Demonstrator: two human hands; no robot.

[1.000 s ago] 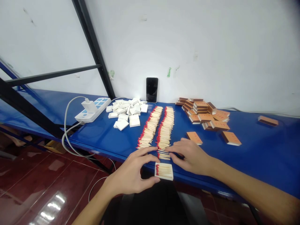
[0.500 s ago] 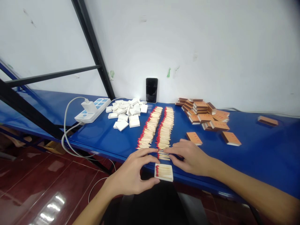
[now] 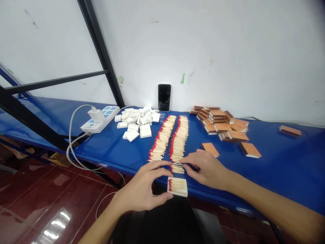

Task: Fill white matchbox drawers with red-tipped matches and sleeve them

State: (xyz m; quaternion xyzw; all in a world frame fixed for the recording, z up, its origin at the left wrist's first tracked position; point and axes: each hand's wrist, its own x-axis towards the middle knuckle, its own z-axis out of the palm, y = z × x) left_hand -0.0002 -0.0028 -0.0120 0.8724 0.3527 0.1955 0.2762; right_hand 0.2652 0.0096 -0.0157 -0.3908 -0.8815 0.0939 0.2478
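My left hand [image 3: 146,186] grips a small white matchbox tray [image 3: 186,189] between thumb and a finger, at the front edge of the table. Several red-headed matches [image 3: 179,185] lie side by side in the tray. The left index finger reaches past it to the red heads at the near end of the right-hand row of matches [image 3: 179,140]. My right hand [image 3: 203,169] is at the stick ends of these matches, with index finger and thumb close together on them and the other fingers curled. A second row of matches [image 3: 162,139] lies to the left.
White empty trays [image 3: 138,118] are heaped at the left back, near a power strip [image 3: 101,120] with a plugged-in charger and cable. Orange matchbox sleeves [image 3: 222,127] are piled at the right. A phone [image 3: 164,97] leans on the wall. A black metal frame [image 3: 101,51] rises at the left.
My right hand's index finger has shifted slightly right and away from me, and its thumb has come closer to it. A few matches near it lie askew. The left hand and tray stay still.
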